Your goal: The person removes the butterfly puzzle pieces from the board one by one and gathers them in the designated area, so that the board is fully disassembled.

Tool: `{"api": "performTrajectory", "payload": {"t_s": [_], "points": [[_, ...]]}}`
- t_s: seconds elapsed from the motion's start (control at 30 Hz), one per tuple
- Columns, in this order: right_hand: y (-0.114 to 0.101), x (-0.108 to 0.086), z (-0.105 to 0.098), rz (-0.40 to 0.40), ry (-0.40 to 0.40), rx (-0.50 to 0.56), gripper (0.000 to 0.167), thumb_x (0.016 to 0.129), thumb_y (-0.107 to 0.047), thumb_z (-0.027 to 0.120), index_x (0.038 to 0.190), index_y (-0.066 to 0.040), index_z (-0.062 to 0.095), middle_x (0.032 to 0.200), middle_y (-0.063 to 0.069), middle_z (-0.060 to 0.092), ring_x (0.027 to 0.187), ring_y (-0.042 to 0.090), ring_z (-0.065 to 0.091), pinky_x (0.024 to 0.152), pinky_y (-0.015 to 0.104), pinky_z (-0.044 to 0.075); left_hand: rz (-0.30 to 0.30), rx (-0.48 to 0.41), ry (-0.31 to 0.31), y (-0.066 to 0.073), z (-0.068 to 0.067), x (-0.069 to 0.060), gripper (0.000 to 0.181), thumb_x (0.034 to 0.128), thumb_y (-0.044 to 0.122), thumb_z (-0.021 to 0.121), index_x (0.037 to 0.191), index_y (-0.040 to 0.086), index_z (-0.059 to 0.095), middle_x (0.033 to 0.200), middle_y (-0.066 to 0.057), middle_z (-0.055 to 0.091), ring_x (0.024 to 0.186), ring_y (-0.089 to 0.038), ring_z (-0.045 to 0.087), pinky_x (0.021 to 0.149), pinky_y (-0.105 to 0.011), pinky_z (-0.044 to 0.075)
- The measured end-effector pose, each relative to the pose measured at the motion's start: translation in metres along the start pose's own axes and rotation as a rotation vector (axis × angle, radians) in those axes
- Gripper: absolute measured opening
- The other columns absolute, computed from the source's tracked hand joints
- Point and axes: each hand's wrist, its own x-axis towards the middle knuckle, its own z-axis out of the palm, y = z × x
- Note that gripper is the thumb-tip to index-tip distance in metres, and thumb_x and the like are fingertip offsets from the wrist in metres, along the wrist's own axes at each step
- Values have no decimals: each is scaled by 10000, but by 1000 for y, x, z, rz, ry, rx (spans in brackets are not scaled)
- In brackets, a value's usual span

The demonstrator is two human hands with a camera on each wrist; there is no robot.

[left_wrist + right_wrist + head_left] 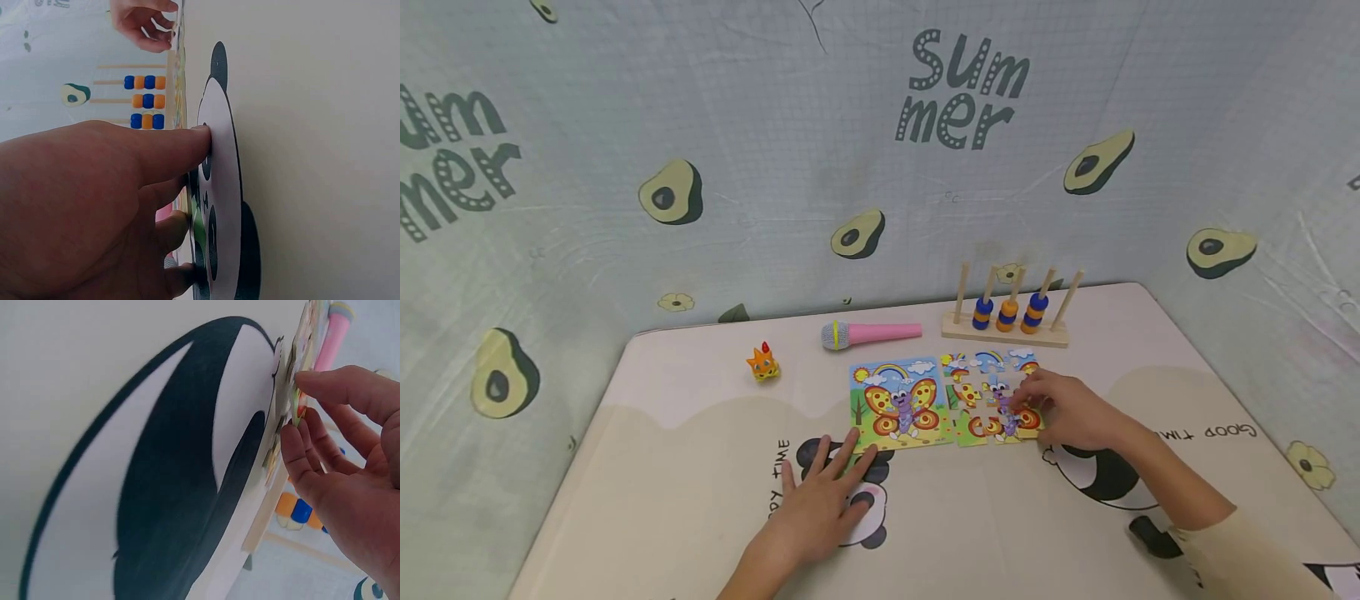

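Observation:
In the head view a square butterfly picture [880, 425] lies beside loosely spaced jigsaw pieces [987, 361] of a matching butterfly scene. My right hand [1075, 412] is over the right side of those pieces. Seen from the right wrist, its thumb and fingers pinch a puzzle piece [300, 405], tilted up on edge; most of its picture is hidden. My left hand [816, 510] rests on the table with fingers spread, the fingertips at the lower left corner of the butterfly picture. Nothing is held in it.
A bead stacker [1003, 332] with wooden pegs and blue and orange beads stands behind the pieces. Left of it lies a pink toy microphone [880, 332]. A small orange and yellow toy [763, 364] sits farther left. A black object [1153, 537] is near the right forearm.

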Motion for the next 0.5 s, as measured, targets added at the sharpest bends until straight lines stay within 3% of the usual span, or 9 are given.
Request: {"api": "performTrajectory", "payload": {"t_s": [0.5], "points": [[10, -14, -5, 4, 9, -11, 443, 708, 54, 823, 1093, -147, 733, 1133, -9, 636, 966, 157, 595, 860, 290, 588, 7, -2, 4, 1, -2, -1, 653, 1025, 410, 623, 1623, 301, 385, 1756, 9, 197, 1604, -434, 165, 1059, -919, 40]]}}
